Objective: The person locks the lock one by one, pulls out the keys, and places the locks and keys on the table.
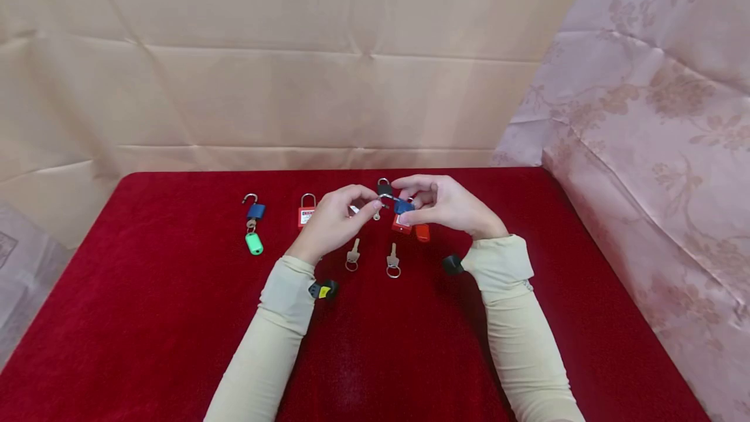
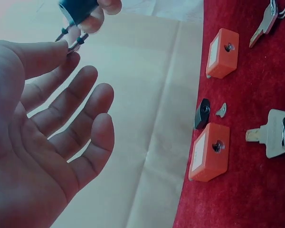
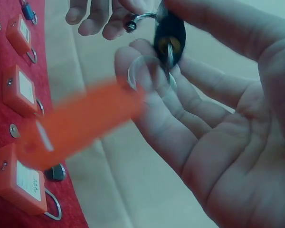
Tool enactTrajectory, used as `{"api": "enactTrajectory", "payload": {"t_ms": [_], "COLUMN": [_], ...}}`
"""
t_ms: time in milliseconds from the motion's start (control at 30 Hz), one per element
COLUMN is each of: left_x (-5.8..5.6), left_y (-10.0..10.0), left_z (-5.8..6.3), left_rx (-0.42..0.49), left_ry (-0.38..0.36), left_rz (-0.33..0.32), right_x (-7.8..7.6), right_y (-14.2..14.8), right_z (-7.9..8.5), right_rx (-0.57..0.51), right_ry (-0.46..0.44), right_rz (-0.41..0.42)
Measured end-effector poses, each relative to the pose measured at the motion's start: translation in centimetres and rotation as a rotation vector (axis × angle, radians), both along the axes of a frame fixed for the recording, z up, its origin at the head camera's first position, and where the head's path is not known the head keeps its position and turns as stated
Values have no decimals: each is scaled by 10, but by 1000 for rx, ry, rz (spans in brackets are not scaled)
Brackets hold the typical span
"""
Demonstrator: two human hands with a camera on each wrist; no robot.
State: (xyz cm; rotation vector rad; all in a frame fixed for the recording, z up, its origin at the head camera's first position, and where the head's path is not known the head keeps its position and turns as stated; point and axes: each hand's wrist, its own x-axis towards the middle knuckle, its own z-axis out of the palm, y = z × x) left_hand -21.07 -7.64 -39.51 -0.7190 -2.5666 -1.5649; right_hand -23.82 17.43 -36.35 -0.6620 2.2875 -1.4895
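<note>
Over the far half of the table, both hands meet on a small blue padlock [image 1: 403,207]. Its body is gripped between the thumb and fingers of my right hand [image 1: 450,206]. My left hand [image 1: 344,212] pinches the metal shackle [image 2: 75,43] between thumb and index finger, its other fingers loosely bent. One end of the shackle [image 3: 142,18] stands free of the body in the right wrist view. A key [image 3: 170,56] sits in the keyhole, and from its ring hangs an orange tag [image 3: 83,126], blurred.
An open blue padlock [image 1: 256,211] with a green tag [image 1: 254,243] lies at the left on the red cloth. Red padlocks [image 1: 306,215], a black padlock [image 1: 383,189] and ringed keys [image 1: 393,256] lie around and below the hands. A beige sheet [image 1: 263,96] hangs behind.
</note>
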Motion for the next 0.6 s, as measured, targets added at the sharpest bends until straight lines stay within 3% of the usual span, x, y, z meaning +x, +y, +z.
{"api": "enactTrajectory", "payload": {"t_ms": [167,433,600], "left_x": [2,5,6], "left_y": [2,2,3], "left_z": [2,5,9], "left_rx": [-17,-10,-4], "left_ry": [-43,-42,-71], "left_rz": [-10,-5,36], "right_x": [0,2,3], "right_y": [-3,-10,-14], "right_z": [-2,-4,-3], "right_rx": [-19,-19,19], "right_ry": [11,-5,21], "right_rz": [-24,-32,-67]}}
